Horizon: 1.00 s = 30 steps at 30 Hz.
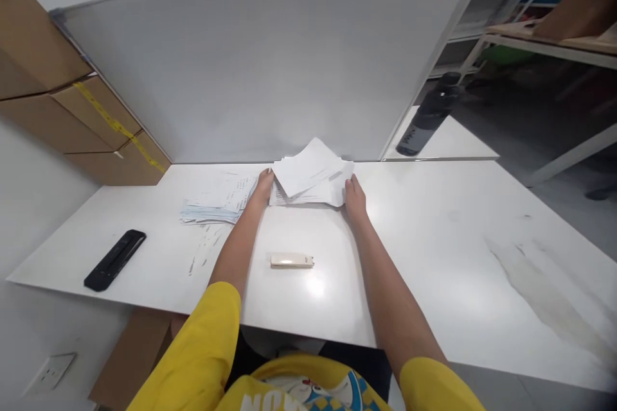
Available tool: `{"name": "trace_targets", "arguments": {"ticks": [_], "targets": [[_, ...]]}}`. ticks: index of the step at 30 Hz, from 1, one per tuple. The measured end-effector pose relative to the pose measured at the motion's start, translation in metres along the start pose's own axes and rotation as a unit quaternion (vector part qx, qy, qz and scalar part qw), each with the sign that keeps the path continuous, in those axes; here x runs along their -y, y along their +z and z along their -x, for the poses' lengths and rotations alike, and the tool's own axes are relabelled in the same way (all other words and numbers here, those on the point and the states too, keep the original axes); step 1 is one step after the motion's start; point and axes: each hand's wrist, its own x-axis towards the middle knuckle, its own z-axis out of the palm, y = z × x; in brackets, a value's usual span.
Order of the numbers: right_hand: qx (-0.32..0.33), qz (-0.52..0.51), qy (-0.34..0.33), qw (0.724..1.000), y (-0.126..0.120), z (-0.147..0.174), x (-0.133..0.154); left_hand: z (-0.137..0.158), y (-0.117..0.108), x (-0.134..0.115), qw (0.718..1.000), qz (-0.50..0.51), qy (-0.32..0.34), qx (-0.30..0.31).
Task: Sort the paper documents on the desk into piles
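Both of my hands grip a loose stack of white paper sheets (313, 173) near the back edge of the table. My left hand (263, 185) is closed on the stack's left side, and my right hand (355, 196) on its right side. One sheet lies askew on top, its corner pointing up toward the board. Just left of my left hand is another pile of papers (212, 212), partly hidden behind my forearm. Between my forearms a cream-coloured stapler (292, 261) lies flat on the table.
The white table (424, 257) meets a grey-white board (270, 64) at the back. A black hole punch-like long object (116, 259) lies at the left. Stacked cardboard boxes (110, 122) stand at the far left. A dark bottle (429, 117) stands behind at the right.
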Motion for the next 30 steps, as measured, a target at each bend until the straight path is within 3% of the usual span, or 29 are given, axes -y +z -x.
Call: {"name": "trace_targets", "arguments": {"ticks": [2,4,8,10,12,15,17,22,24,27,30], "targets": [[0.022,0.052,-0.026,0.998,-0.001,-0.001,-0.001,0.000,-0.001,-0.003,0.999,-0.033,0.032,-0.013],[0.069,0.125,-0.099,0.985,-0.003,0.000,0.001,0.001,-0.009,-0.007,0.993,-0.101,0.062,-0.013],[0.179,0.264,-0.231,0.919,-0.002,0.010,0.008,0.014,-0.027,-0.007,0.941,-0.304,0.148,-0.029],[0.199,0.300,-0.241,0.901,0.001,0.013,0.009,0.028,-0.029,0.001,0.882,-0.421,0.210,-0.024],[0.195,0.312,-0.235,0.900,0.004,0.014,0.008,0.045,-0.026,0.011,0.797,-0.547,0.255,0.028],[0.192,0.313,-0.241,0.898,0.004,0.013,0.004,0.070,-0.017,0.026,0.666,-0.688,0.260,0.122],[0.179,0.323,-0.234,0.899,0.001,0.011,0.000,0.079,-0.017,0.029,0.620,-0.728,0.250,0.149],[0.034,0.342,-0.074,0.936,-0.003,0.005,-0.013,0.066,-0.032,0.022,0.563,-0.741,0.309,0.196],[0.014,0.336,-0.020,0.942,-0.004,0.000,-0.017,0.053,-0.033,0.022,0.534,-0.745,0.339,0.212],[0.075,0.311,-0.030,0.947,-0.007,-0.010,-0.023,0.033,-0.021,0.030,0.509,-0.747,0.364,0.225],[0.142,0.252,-0.078,0.954,-0.015,-0.018,-0.031,0.013,-0.003,0.038,0.516,-0.741,0.369,0.221]]}}
